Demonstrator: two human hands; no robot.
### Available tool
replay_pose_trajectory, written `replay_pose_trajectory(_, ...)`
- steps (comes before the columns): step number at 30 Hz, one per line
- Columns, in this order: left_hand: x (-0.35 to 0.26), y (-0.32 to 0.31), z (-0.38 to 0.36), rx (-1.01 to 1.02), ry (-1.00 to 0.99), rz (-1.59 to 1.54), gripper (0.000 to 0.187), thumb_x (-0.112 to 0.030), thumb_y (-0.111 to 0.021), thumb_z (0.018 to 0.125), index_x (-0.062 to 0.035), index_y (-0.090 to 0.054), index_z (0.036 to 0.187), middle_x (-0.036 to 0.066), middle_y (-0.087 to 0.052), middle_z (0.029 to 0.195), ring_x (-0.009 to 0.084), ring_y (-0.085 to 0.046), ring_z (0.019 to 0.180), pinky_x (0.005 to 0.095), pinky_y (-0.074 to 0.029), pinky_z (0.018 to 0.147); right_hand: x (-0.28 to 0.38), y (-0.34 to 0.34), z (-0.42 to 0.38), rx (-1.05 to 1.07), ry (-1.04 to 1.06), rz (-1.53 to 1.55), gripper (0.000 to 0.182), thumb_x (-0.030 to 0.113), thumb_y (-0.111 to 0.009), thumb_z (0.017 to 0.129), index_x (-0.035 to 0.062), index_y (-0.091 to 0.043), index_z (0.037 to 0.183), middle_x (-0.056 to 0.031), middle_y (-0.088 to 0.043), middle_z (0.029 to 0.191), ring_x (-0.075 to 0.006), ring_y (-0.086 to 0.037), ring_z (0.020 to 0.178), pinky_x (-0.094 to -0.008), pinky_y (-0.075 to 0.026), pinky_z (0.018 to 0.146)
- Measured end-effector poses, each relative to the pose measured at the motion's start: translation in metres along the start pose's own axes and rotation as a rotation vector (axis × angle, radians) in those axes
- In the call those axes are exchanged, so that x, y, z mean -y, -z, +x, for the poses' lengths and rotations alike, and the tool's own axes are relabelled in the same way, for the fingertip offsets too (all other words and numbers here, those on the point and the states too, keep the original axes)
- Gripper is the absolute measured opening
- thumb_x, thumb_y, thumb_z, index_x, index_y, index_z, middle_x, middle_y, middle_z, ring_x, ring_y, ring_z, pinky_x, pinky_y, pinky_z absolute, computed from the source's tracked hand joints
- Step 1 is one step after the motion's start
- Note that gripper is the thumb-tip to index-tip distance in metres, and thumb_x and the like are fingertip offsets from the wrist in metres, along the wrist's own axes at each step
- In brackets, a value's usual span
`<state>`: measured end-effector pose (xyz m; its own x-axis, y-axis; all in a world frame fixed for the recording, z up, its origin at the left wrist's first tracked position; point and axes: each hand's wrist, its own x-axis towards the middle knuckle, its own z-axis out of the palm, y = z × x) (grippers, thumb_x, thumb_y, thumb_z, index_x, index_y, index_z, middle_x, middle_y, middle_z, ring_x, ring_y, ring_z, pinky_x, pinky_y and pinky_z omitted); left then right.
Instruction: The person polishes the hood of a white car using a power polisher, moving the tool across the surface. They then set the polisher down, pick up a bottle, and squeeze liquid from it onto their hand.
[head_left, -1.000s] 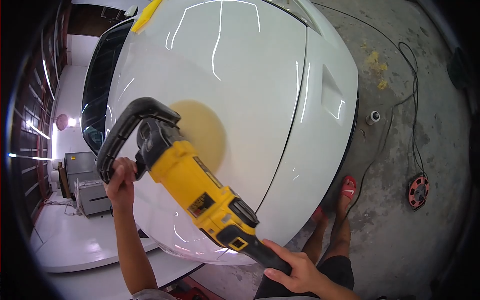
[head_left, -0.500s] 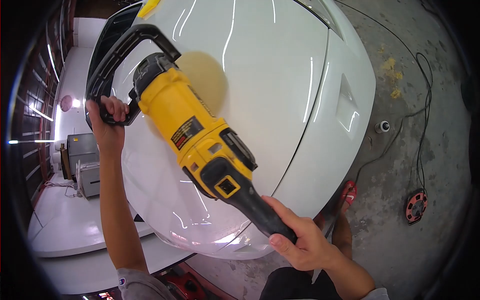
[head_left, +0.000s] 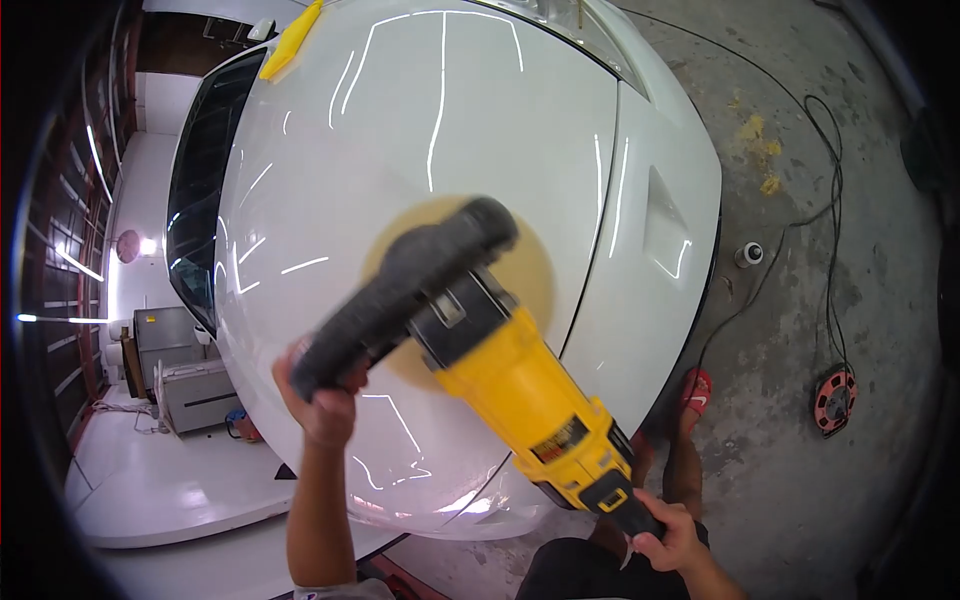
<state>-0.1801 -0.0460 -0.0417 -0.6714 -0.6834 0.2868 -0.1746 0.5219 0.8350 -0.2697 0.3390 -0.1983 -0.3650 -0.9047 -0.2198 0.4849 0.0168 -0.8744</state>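
Head view: left hand (head_left: pixel 326 405), grip closed round front handle (head_left: pixel 400 300) of yellow polisher (head_left: pixel 515 385); right hand (head_left: pixel 680 542), grip round rear handle (head_left: pixel 637 516). White bottle (head_left: pixel 747 256) on floor (head_left: pixel 775 470); contents cannot be told.

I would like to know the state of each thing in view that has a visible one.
Left hand: closed around front handle
Right hand: closed around rear handle
Polisher: held in both hands
Hood: shut, glossy
Pad: over hood, spin unclear
Dark cord: lying loose on floor
Reel: on floor
Bottle: on floor
Yellow cloth: lying near windshield
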Motion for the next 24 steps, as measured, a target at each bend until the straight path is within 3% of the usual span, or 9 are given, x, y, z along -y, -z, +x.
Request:
replay_pose_trajectory(2,0.001,-0.006,-0.027,-0.025,-0.041,0.026,0.078,-0.064,-0.069,0.070,-0.0029,-0.042,0.110,0.008,-0.054,0.066,0.0149,-0.050,0.052,0.0291,-0.041,0.045,-0.013,0.000,-0.022,-0.021,0.033,0.001,0.058,0.025,-0.062,0.086,-0.0082,-0.044,0.129,-0.0067,-0.062,0.069,-0.0114,-0.059,0.056,-0.0247,-0.048,0.054)
replay_pose_trajectory(6,-0.026,-0.022,-0.051,0.095,-0.004,-0.080,0.057,-0.045,-0.085,0.062,-0.0002,-0.051,0.071,0.005,-0.049,0.057,0.0144,-0.046,0.050,0.0267,-0.036,0.047,-0.025,0.001,-0.046,-0.057,-0.040,0.029,0.058,0.032,-0.066,0.084,-0.0072,-0.050,0.124,-0.0060,-0.063,0.068,-0.0111,-0.060,0.057,-0.0236,-0.048,0.054)
replay_pose_trajectory(8,-0.028,-0.023,-0.064,0.104,-0.022,-0.135,0.055,-0.038,-0.088,0.057,-0.0037,-0.045,0.055,0.004,-0.046,0.052,0.0162,-0.046,0.048,0.0269,-0.035,0.047,-0.040,0.003,-0.060,-0.048,-0.018,-0.129,0.054,0.032,-0.067,0.083,-0.0070,-0.054,0.119,-0.0077,-0.065,0.072,-0.0125,-0.063,0.061,-0.0242,-0.050,0.058)
replay_pose_trajectory(10,-0.026,-0.010,-0.081,0.230,-0.054,-0.092,0.053,-0.038,-0.088,0.057,-0.0044,-0.047,0.056,0.004,-0.046,0.051,0.0173,-0.044,0.046,0.0276,-0.033,0.045,-0.041,-0.002,-0.063,-0.056,0.002,-0.191,0.053,0.031,-0.067,0.082,-0.0071,-0.055,0.118,-0.0097,-0.067,0.077,-0.0144,-0.065,0.065,-0.0250,-0.051,0.062)
replay_pose_trajectory(13,-0.023,0.006,-0.113,0.201,-0.085,-0.087,0.053,-0.040,-0.086,0.060,-0.0051,-0.047,0.056,0.004,-0.046,0.051,0.0171,-0.044,0.046,0.0274,-0.033,0.044,-0.054,-0.004,-0.067,-0.028,0.028,-0.265,0.053,0.030,-0.069,0.081,-0.0075,-0.056,0.116,-0.0138,-0.069,0.085,-0.0186,-0.068,0.073,-0.0266,-0.052,0.069)
replay_pose_trajectory(16,-0.024,0.020,-0.135,0.117,-0.113,-0.014,0.055,-0.045,-0.084,0.063,-0.0060,-0.046,0.057,0.003,-0.046,0.051,0.0166,-0.045,0.046,0.0274,-0.034,0.045,-0.060,-0.012,-0.068,0.049,-0.008,-0.273,0.053,0.028,-0.070,0.079,-0.0071,-0.056,0.117,-0.0165,-0.069,0.090,-0.0218,-0.069,0.078,-0.0276,-0.052,0.074)
replay_pose_trajectory(18,-0.027,0.027,-0.142,-0.090,-0.100,-0.004,0.057,-0.051,-0.081,0.065,-0.0065,-0.046,0.058,0.002,-0.046,0.051,0.0159,-0.046,0.047,0.0277,-0.037,0.047,-0.058,-0.022,-0.063,0.088,-0.038,-0.265,0.054,0.026,-0.071,0.078,-0.0065,-0.056,0.118,-0.0171,-0.069,0.092,-0.0227,-0.069,0.079,-0.0278,-0.052,0.075)
replay_pose_trajectory(20,-0.030,0.045,-0.144,-0.087,-0.023,0.125,0.064,-0.061,-0.074,0.069,-0.0053,-0.044,0.055,0.003,-0.046,0.051,0.0154,-0.046,0.047,0.0281,-0.038,0.047,-0.049,-0.033,-0.054,0.110,-0.062,-0.250,0.053,0.024,-0.072,0.077,-0.0046,-0.057,0.119,-0.0172,-0.069,0.090,-0.0225,-0.069,0.079,-0.0272,-0.052,0.074)
replay_pose_trajectory(24,-0.013,0.097,-0.146,-0.020,0.064,0.209,0.074,-0.068,-0.060,0.076,0.0030,-0.046,0.087,0.007,-0.052,0.060,0.0173,-0.051,0.047,0.0309,-0.044,0.046,-0.016,-0.047,-0.028,0.108,-0.052,-0.238,0.057,0.019,-0.076,0.075,0.0033,-0.055,0.125,-0.0147,-0.069,0.088,-0.0207,-0.069,0.078,-0.0268,-0.052,0.072)
